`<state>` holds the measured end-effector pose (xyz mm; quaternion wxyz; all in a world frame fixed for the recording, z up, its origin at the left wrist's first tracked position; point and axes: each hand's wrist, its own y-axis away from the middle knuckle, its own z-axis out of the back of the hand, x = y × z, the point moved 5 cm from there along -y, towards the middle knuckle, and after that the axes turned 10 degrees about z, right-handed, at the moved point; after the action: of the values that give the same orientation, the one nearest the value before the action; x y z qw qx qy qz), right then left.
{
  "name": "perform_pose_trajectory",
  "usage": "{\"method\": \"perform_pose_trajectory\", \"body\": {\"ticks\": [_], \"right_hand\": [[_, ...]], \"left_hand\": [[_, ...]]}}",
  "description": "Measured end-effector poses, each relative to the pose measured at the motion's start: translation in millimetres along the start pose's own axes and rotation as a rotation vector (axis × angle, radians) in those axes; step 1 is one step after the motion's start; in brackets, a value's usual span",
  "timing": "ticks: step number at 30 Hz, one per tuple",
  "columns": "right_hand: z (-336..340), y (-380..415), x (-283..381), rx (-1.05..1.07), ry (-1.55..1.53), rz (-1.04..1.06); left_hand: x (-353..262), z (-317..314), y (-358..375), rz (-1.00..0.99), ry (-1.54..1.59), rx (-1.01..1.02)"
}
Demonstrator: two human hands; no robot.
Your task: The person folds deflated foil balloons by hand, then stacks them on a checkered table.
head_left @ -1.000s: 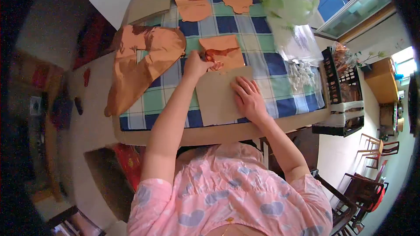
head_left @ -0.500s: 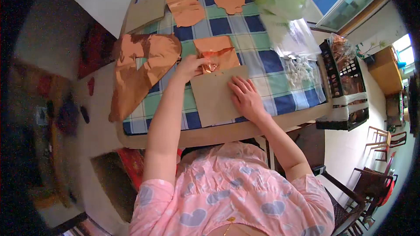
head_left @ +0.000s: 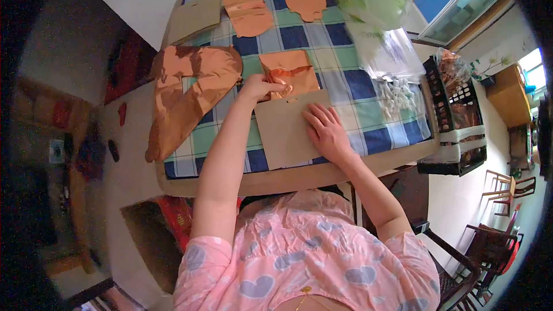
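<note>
A flat, grey-beige cardboard sheet (head_left: pixel 283 138) lies near the table's front edge. My right hand (head_left: pixel 327 131) rests flat on its right side, fingers stretched out. Beyond its far edge shows a folded piece of shiny copper-coloured foil (head_left: pixel 299 76), partly covered by the cardboard. With thumb and fingers closed together, my left hand (head_left: pixel 259 88) grips this foil at its left near side, by the cardboard's far left corner. A larger crinkled copper foil shape (head_left: pixel 199 83) is spread out to the left of that hand.
Several flat copper foil shapes (head_left: pixel 250 14) and another cardboard piece (head_left: pixel 196 18) lie at the back on the checked cloth (head_left: pixel 219 138). Clear plastic bags (head_left: pixel 394 57) and a white tangled bundle (head_left: pixel 398 97) are on the right. A black crate (head_left: pixel 440 98) stands beside the table.
My left hand has shifted slightly right over the foil, its fingers further in from the foil's left edge. My right hand stays flat on the cardboard.
</note>
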<state>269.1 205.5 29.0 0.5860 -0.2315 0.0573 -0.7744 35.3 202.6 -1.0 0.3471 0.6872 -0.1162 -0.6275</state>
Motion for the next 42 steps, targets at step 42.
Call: {"method": "perform_pose_trajectory", "body": {"ticks": [42], "right_hand": [[9.2,-52.2,-105.6,-0.18,-0.196,-0.228]], "left_hand": [[27.9,-44.6,86.7,-0.986,-0.819,-0.483]]}}
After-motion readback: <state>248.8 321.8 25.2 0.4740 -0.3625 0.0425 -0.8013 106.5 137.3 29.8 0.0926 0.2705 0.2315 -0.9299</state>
